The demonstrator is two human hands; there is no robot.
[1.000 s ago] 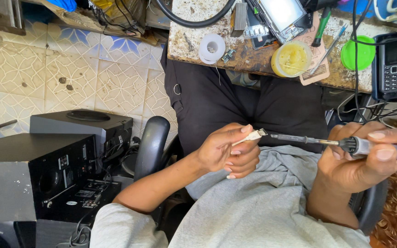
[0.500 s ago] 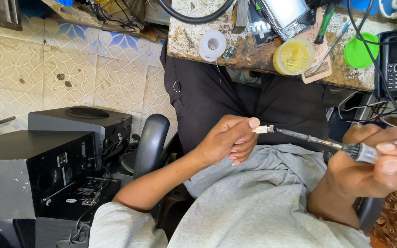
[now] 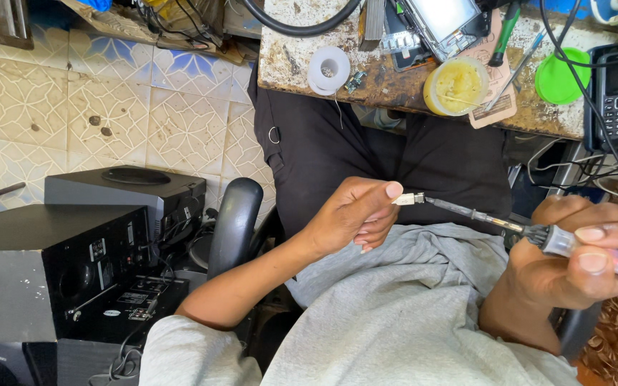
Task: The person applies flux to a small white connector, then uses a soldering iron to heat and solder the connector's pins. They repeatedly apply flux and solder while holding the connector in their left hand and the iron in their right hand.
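Metal-tipped soldering iron (image 3: 509, 225), light and stiff, gripped by its handle in my right hand (image 3: 574, 261); my left hand (image 3: 355, 214) pinches what seems a tiny, fragile connector (image 3: 409, 199) above my lap.

pale rectangular screen (image 3: 443, 16) on the bench top; black phone's small dark screen (image 3: 616, 73) at right

Patterned tile floor (image 3: 109, 107), stained, scarred wooden workbench (image 3: 395, 86), black chair armrest (image 3: 234, 221), black speaker boxes (image 3: 73, 250), daylight.

Scuffed workbench (image 3: 395, 89) carries solder spool (image 3: 328, 69), paste tub (image 3: 455, 86), phone (image 3: 613, 93).
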